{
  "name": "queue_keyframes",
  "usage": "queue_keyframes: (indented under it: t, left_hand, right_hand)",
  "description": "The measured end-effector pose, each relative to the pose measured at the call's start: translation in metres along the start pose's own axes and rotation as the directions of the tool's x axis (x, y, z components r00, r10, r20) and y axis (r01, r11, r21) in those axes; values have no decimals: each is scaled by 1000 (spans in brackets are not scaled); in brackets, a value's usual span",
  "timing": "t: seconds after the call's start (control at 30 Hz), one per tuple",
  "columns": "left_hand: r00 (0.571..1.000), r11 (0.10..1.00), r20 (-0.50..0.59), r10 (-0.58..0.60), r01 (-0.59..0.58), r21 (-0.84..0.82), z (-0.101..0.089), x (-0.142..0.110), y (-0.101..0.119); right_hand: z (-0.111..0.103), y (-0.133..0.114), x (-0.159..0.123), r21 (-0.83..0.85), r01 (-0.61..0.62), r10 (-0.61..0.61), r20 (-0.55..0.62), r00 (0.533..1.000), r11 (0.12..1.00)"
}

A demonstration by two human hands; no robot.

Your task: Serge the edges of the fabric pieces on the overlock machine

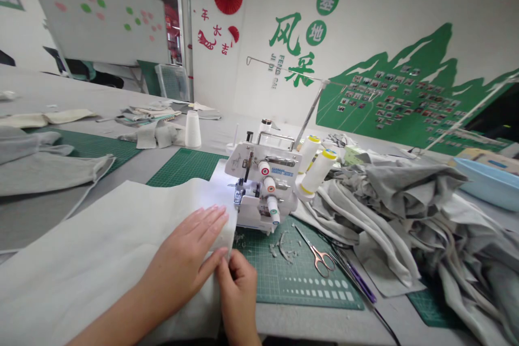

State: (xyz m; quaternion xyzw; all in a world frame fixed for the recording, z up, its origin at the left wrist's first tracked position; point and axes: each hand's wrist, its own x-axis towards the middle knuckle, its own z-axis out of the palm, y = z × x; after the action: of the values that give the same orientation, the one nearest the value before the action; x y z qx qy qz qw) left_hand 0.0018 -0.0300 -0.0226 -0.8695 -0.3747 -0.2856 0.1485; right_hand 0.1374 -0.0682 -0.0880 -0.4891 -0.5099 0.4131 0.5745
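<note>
Sewing-room surface [324, 324]: overlock machine [259, 186], presser foot [239, 194] against the edge of a pale cloth [101, 254]; left hand [182, 262] lying flat on it, fingers [206, 221] together; right hand [238, 294] pinching its edge (grey cloth heap [389, 211] piled at right).

Our right hand [238, 292] has free cutting mat [263, 275] ahead up to the scissors [318, 254]; the overlock machine [259, 173] blocks straight forward, heaped grey fabric [389, 211] farther right.
</note>
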Motion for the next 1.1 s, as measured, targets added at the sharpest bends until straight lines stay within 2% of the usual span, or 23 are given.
queue_keyframes:
  t: [0.87, 1.1]
  left_hand:
    - [999, 999, 38, -28, 29, -39, 6, 14, -9]
    - [998, 998, 58, -33, 36, -52, 6, 17, -12]
  right_hand:
    - [-2, -1, 1, -37, -41, 42, 27, 999, 998]
    - [-2, -1, 1, -2, -37, 37, 20, 999, 999]
